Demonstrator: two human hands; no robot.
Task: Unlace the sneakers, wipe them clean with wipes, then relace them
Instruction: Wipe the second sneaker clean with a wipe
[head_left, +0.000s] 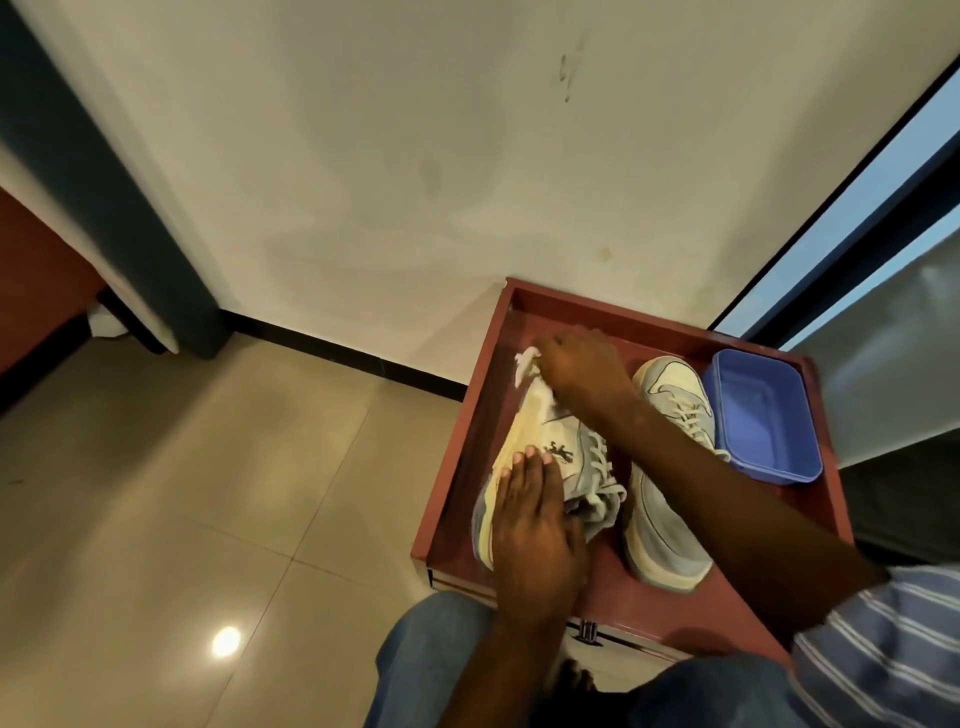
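Two pale grey and cream sneakers lie in a red tray. The left sneaker is tipped on its side, laces in place and a dark emblem on its flank. My left hand rests on its heel end with fingers laid along the sole edge. My right hand grips a white wipe against the sneaker's toe. The right sneaker stands upright and laced, partly hidden under my right forearm.
A blue plastic tub sits in the tray's right side, beside the upright sneaker. The tray stands on a low red unit against a white wall. Beige floor tiles spread to the left; a dark-framed window runs along the right. My knees are below.
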